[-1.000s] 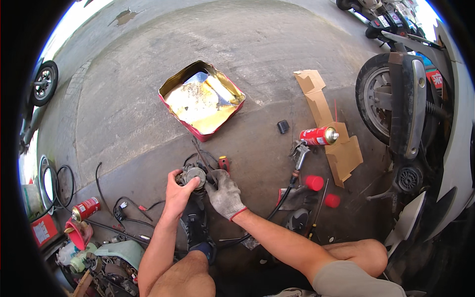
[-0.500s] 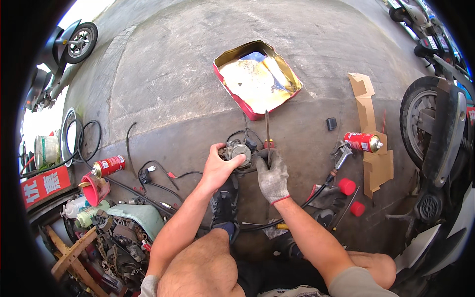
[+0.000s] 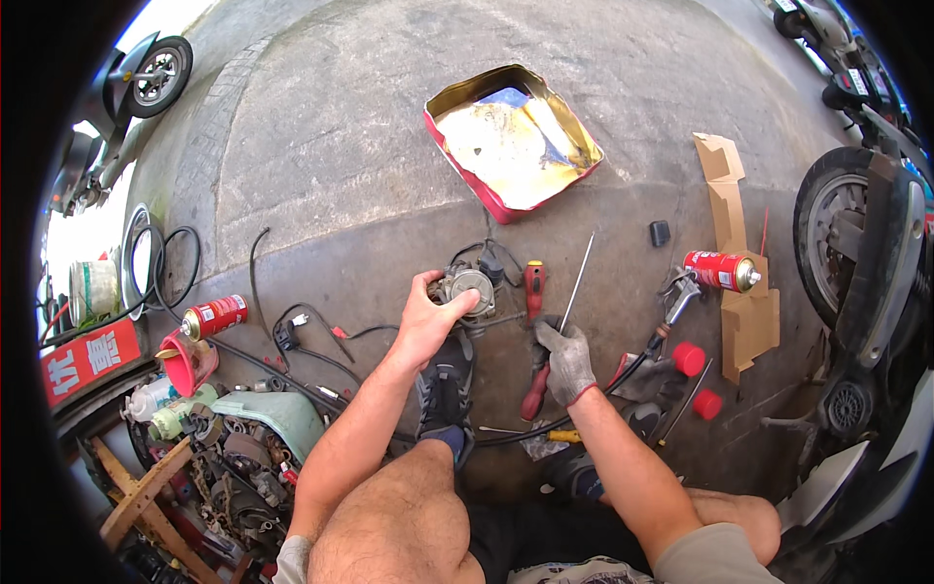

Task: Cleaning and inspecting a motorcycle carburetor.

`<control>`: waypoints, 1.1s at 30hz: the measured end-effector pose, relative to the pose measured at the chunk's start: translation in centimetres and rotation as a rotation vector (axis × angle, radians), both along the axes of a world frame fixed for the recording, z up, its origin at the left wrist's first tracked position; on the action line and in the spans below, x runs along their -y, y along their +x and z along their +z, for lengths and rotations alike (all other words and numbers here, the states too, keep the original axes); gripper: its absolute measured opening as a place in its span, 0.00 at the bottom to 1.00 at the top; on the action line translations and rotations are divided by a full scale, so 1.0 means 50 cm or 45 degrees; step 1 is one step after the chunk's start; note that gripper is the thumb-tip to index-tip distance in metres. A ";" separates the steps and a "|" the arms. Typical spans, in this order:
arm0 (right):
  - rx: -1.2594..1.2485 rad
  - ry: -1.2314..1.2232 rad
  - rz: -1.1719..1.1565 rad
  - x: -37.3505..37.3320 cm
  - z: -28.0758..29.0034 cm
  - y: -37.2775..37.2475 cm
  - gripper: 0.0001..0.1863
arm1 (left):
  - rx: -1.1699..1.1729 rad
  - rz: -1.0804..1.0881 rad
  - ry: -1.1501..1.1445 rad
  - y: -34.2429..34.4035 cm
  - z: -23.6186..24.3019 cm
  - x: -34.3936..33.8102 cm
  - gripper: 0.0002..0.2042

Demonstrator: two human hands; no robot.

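Observation:
A metal carburetor point(image 3: 471, 284) with a round cover sits in my bare left hand point(image 3: 434, 319), thumb pressed on the cover and fingers round its side. It is held just above my left shoe, with a black hose and wire at its far side. My right hand point(image 3: 568, 364), in a grey knitted glove, is closed on a long screwdriver point(image 3: 581, 273). Its thin shaft points away from me, up and to the right, and its red handle shows below the glove. Between the hands, another red-handled screwdriver point(image 3: 534, 284) with a yellow end lies on the floor.
Ahead stands a cut-open red tin tray point(image 3: 474, 185) with shiny liquid inside. At right are a spray can point(image 3: 718, 271), flattened cardboard point(image 3: 747, 336), an air blow gun point(image 3: 678, 297) and red caps point(image 3: 689, 358). A crate of parts point(image 3: 243, 457), hoses and another can point(image 3: 214, 316) lie left.
My right hand has drawn back from the carburetor, toward me and to the right, tilting its screwdriver rightward. The floor screwdriver is now uncovered. My left hand still holds the carburetor.

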State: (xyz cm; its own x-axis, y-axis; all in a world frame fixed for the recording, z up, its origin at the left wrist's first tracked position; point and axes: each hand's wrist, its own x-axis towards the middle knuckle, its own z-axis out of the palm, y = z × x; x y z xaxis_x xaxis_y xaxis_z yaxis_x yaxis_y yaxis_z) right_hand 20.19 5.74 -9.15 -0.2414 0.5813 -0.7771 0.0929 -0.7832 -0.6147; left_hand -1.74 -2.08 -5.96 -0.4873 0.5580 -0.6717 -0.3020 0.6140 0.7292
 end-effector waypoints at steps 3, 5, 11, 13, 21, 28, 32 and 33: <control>-0.176 -0.204 -0.077 0.004 0.007 -0.008 0.10 | -0.008 -0.010 -0.010 0.001 0.002 -0.002 0.46; -0.266 -0.262 -0.110 0.003 0.015 -0.018 0.11 | -0.001 0.001 0.001 0.003 -0.004 -0.001 0.46; -0.409 -0.364 -0.100 -0.008 0.016 -0.036 0.09 | 0.008 0.018 0.035 0.004 -0.005 0.002 0.45; -0.500 -0.499 -0.143 -0.012 0.016 -0.038 0.06 | 0.006 0.013 0.015 0.003 -0.009 0.007 0.45; -0.769 -0.662 -0.288 -0.003 0.029 -0.062 0.06 | -0.016 0.009 0.040 0.008 -0.011 0.012 0.46; -1.006 -0.735 -0.310 0.005 -0.001 -0.054 0.06 | -0.001 0.027 0.035 0.008 -0.012 0.011 0.46; -0.924 -0.757 -0.323 0.006 0.005 -0.058 0.07 | 0.003 0.042 0.056 0.008 -0.021 0.016 0.46; -0.944 -0.766 -0.295 0.004 0.004 -0.056 0.07 | 0.011 0.041 0.059 0.008 -0.020 0.015 0.46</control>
State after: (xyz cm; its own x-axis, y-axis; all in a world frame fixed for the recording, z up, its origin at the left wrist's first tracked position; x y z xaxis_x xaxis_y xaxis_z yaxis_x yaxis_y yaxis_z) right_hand 17.40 5.56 -8.93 -0.7172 0.2329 -0.6568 -0.3512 -0.9349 0.0519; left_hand -1.35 -2.81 -6.99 -0.5000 0.5725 -0.6498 -0.3273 0.5698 0.7538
